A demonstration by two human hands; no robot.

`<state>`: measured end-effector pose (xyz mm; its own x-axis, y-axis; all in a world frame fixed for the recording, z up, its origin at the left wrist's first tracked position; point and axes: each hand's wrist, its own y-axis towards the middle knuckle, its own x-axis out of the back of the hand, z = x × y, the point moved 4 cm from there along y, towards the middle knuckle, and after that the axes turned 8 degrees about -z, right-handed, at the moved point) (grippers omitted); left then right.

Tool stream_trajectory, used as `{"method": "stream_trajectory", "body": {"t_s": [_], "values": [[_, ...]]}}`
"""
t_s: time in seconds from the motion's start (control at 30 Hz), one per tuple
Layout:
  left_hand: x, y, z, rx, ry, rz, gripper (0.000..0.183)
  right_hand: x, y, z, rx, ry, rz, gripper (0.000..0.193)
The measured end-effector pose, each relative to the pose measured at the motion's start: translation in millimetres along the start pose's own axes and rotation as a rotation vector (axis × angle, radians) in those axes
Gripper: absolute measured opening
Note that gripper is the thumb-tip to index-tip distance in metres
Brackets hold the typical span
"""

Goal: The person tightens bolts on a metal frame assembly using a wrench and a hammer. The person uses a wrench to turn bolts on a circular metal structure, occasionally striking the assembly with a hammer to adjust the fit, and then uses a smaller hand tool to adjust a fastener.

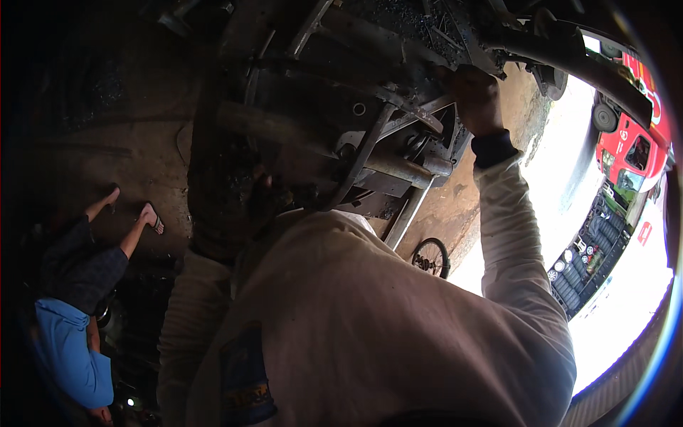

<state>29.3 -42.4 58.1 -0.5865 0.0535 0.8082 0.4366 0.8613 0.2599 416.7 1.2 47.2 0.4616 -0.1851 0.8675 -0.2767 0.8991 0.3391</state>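
Note:
My right hand is raised at the upper right, its fingers curled closed against the dark metal frame. What it grips, if anything, is hidden in shadow. A pale flat bar of the frame runs up close to that hand. Deep shadow covers my left hand beside the frame's left part; only a hint of fingers shows, so its grip is unclear. Below the bars, a round metal tube crosses the frame. Dark, dirty machine parts lie at the top.
A person in a blue top and sandals is at the left. A small spoked wheel is on the brown ground right of my body. Outside at the right stand a red truck and a rack of tyres. A thick dark pipe spans the upper right.

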Motion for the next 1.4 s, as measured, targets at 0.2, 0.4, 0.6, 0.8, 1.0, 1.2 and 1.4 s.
{"method": "stream_trajectory", "body": {"t_s": [0.2, 0.4, 0.6, 0.8, 1.0, 1.2, 1.4], "values": [[0, 2, 2, 0.082, -0.023, 0.064, 0.027, 3, 17, -6, 0.063, 0.034, -0.061, 0.008], [0, 2, -3, 0.018, -0.029, -0.042, 0.028, 7, 12, -1, 0.055, 0.013, -0.05, 0.008], [1, -1, -2, -0.116, 0.027, -0.11, 0.029, 17, 6, -4, 0.079, -0.083, 0.058, 0.036], [-2, -3, 0, -0.067, 0.011, -0.098, 0.026, 31, 17, -18, 0.129, -0.119, -0.015, 0.033], [-9, -12, 7, -0.108, 0.073, -0.144, 0.033, 4, 65, -34, 0.286, -0.094, 0.041, 0.025], [-5, 3, -4, -0.113, 0.008, -0.129, 0.022, -15, 133, 2, -0.288, 0.234, 0.423, 0.015], [-3, 5, -5, -0.007, -0.119, -0.087, 0.023, -72, 175, 18, 0.605, 0.156, 0.216, 0.03]]}}
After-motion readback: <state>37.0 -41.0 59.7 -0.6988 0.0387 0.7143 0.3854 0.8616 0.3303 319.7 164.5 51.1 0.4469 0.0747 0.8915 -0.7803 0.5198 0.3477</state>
